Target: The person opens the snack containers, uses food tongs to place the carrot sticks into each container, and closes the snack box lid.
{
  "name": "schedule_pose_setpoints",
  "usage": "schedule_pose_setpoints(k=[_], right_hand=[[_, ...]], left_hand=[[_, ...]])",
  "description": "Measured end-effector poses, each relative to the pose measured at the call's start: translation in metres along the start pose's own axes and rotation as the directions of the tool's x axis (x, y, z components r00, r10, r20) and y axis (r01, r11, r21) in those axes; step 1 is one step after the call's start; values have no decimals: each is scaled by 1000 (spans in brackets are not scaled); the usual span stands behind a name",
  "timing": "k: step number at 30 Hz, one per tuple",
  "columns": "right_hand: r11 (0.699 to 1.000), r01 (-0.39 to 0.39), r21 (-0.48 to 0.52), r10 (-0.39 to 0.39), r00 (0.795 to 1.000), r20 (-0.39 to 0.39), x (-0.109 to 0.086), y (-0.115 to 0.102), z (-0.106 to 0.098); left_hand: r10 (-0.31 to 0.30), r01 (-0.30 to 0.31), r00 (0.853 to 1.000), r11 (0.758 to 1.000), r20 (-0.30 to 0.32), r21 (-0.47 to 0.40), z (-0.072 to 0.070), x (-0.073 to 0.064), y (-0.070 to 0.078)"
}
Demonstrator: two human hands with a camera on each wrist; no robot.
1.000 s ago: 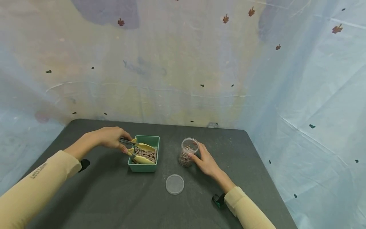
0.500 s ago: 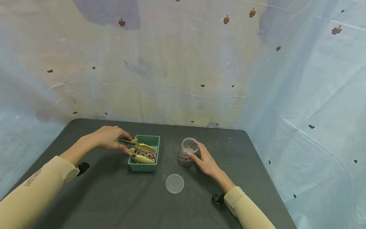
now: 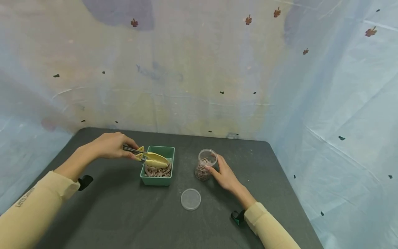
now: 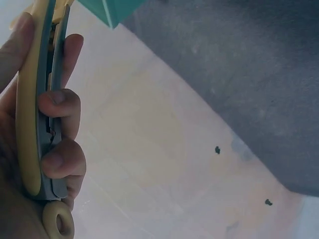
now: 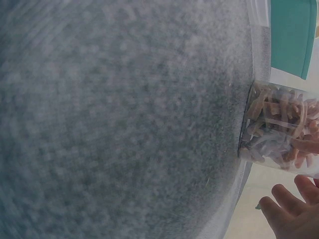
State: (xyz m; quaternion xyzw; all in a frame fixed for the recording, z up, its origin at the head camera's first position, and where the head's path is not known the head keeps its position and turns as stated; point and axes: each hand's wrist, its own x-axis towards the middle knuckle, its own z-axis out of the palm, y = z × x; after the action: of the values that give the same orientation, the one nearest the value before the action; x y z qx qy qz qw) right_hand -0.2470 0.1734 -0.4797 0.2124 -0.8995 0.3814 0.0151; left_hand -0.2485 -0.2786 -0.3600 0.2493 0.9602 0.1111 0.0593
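At the left of the head view, the left hand (image 3: 112, 146) has its fingers wrapped round the handles of yellow-and-grey tongs (image 3: 157, 163), as the left wrist view also shows. The tongs' long axis slants down to the right, away from those fingers, and their heads lie close together above the brown strips (image 3: 158, 172) in the green rectangular tub (image 3: 155, 182), left of centre; whether anything is pinched between them I cannot tell. The clear plastic jar (image 3: 201, 174), lidless and partly filled with similar strips, stands upright near the centre, straight right of the tongs' tips, with a gap between it and the tub. The right hand (image 3: 226, 177) is nearer it, gripping its right side, thumb across the front.
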Motion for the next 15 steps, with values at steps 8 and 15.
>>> schedule_pose_setpoints(k=[8, 15], right_hand=[[1000, -11, 7, 11, 1000, -4, 0, 2, 0], [1000, -15, 5, 15, 1000, -5, -1, 1, 0]], left_hand=[[-9, 10, 998, 1000, 65, -11, 4, 2, -4], [-14, 12, 991, 1000, 131, 14, 2, 13, 1]])
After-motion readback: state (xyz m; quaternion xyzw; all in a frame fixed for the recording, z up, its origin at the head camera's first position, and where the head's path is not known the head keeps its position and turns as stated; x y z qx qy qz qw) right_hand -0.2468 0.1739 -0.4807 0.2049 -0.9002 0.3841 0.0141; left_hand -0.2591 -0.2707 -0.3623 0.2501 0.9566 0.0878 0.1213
